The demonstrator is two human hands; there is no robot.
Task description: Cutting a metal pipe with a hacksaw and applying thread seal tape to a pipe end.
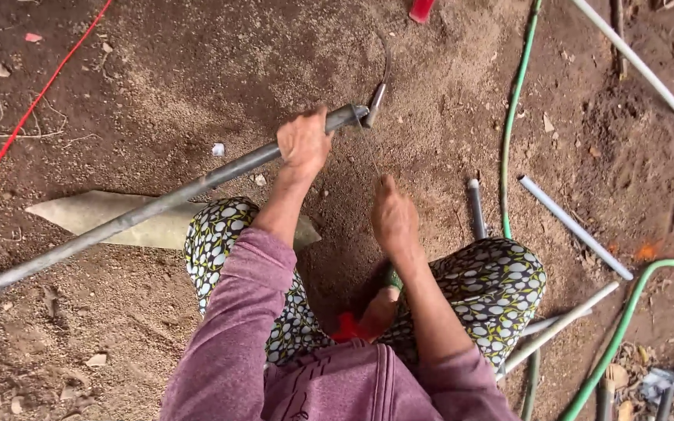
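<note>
Head view: long grey pipe [157, 204], likely stiff and light, is clamped near its end by left hand [303, 143] while hacksaw [374, 117] is gripped by right hand [394, 218].

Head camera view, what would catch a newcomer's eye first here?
First, the long grey pipe slanting across the dirt ground, gripped near its upper end by the left hand. Just right of it, the right hand holds a hacksaw whose blade meets the pipe's end. Next come the green hose along the right and the red cord at upper left.
</note>
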